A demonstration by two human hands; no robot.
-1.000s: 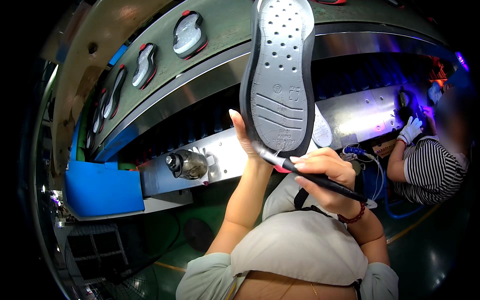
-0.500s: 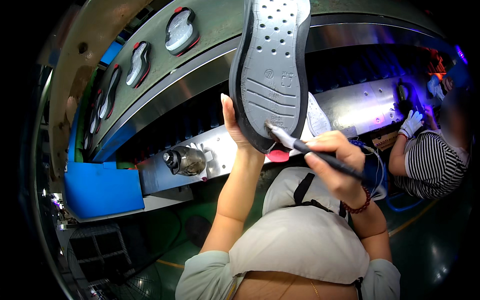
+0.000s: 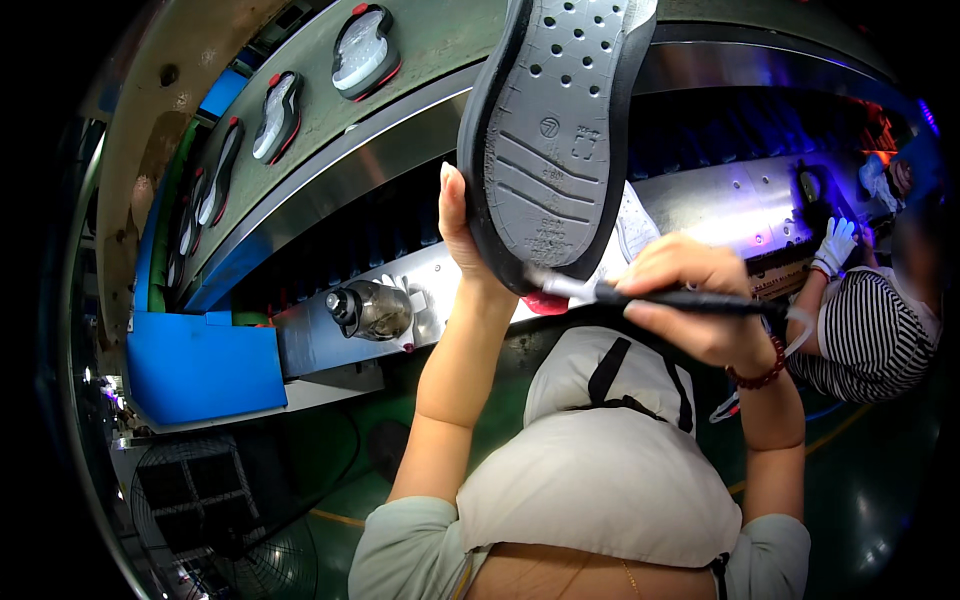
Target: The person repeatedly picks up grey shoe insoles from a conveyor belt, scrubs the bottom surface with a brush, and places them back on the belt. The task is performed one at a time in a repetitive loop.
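A grey shoe sole [image 3: 545,165] with a black rim stands tilted up in front of me, its dotted and grooved face toward me. My left hand [image 3: 465,235] is closed round its lower left edge, thumb showing and the other fingers hidden behind. Between the thumb and fingers of my right hand [image 3: 695,290] is a brush [image 3: 585,290] with a black handle. Its pale tip meets the rim at the bottom end of the sole, beside a red patch [image 3: 545,304]. Part of another white sole [image 3: 635,225] shows behind, on the metal ledge.
Several black, white and red soles [image 3: 366,52] lie on the green conveyor belt [image 3: 440,35] beyond. A dark bottle [image 3: 372,310] rests on the metal ledge [image 3: 300,345]. At left are a blue box [image 3: 205,370] and a fan [image 3: 215,500]. To the right sits a co-worker [image 3: 880,330].
The brush tip has moved from the sole's grey face down to its bottom rim, and the handle lies more level. The sole has shifted slightly and tilts more to the right.
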